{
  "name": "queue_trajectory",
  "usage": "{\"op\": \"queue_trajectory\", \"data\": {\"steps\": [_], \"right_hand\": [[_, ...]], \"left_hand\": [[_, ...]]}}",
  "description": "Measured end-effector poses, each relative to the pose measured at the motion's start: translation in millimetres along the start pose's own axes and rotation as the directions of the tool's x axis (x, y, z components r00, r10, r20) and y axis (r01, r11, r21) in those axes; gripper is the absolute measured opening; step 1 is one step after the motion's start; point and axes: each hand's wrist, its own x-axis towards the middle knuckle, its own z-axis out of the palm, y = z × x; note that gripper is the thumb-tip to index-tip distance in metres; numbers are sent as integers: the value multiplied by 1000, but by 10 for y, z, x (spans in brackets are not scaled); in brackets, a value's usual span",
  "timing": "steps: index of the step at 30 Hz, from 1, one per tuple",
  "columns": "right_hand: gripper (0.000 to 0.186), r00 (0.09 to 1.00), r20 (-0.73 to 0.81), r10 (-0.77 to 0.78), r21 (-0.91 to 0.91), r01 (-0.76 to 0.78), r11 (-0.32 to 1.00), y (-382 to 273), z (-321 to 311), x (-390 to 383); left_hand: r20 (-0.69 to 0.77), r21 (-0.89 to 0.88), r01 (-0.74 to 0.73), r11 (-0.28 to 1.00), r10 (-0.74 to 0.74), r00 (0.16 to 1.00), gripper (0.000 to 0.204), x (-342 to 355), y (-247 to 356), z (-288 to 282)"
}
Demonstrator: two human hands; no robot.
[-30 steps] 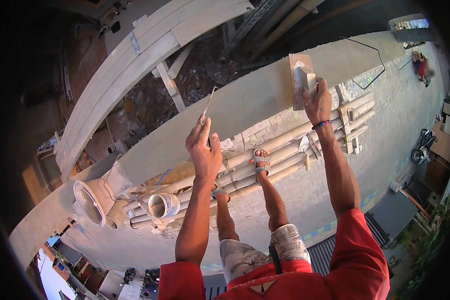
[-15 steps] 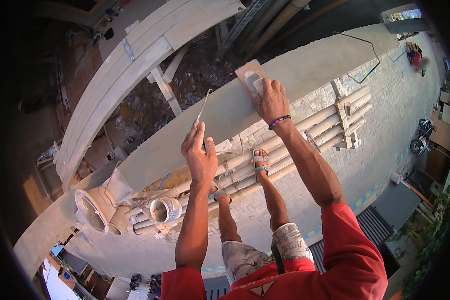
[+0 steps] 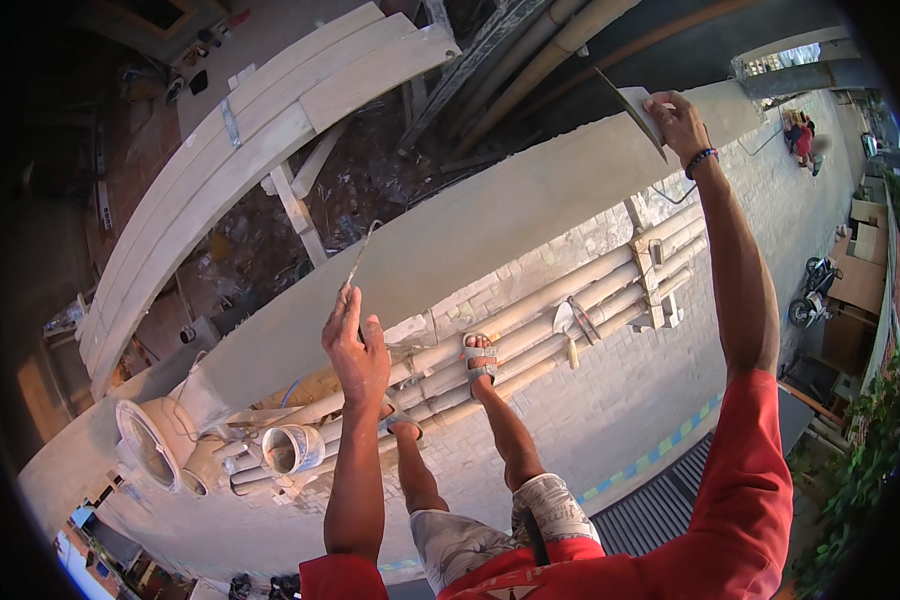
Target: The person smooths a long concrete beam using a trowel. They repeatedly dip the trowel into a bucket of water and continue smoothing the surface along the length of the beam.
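My right hand is closed on a plastering trowel, a flat thin plate held by its pale back and seen nearly edge-on. It is raised over the far right part of a smooth grey plastered band. My left hand is at the lower end of a thin bent metal rod that rises by the band. Its fingers lie together against the rod, with the thumb apart; the fingertips partly hide the contact. A pointing trowel with a wooden handle lies on the bamboo poles.
My sandalled feet stand on the tied poles, high above a paved ground. A white bucket and a round pale form are at left. Beyond the band curves a pale arch. People and a motorbike are far right.
My right hand has lifted the plastering trowel off the plastered band, up and to the right, turning it edge-on. My left hand stays at the rod. The view has shifted, uncovering the pointing trowel.
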Motion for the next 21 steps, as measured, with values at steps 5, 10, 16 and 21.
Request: {"op": "queue_trajectory", "data": {"steps": [5, 10, 16, 21], "right_hand": [[29, 956, 292, -36, -108, 71, 992, -8, 194, 960], [33, 846, 503, 178, -624, 213, 752, -264, 528, 1276], [36, 736, 673, 82, -632, 514, 580, -147, 930, 1391], [32, 749, 655, -101, -250, 341, 906, -331, 833, 1117]], "left_hand": [[-32, -2, 15, 1000, -15, 999, 45, -10, 31, 63], [-76, 10, 41, 999, -40, 996, 45, -40, 52, 89], [-114, -10, 44, 999, -45, 993, 43, -76, 51, 102], [-138, -49, 35, 998, -41, 990, 42, -49, 59, 159]]}}
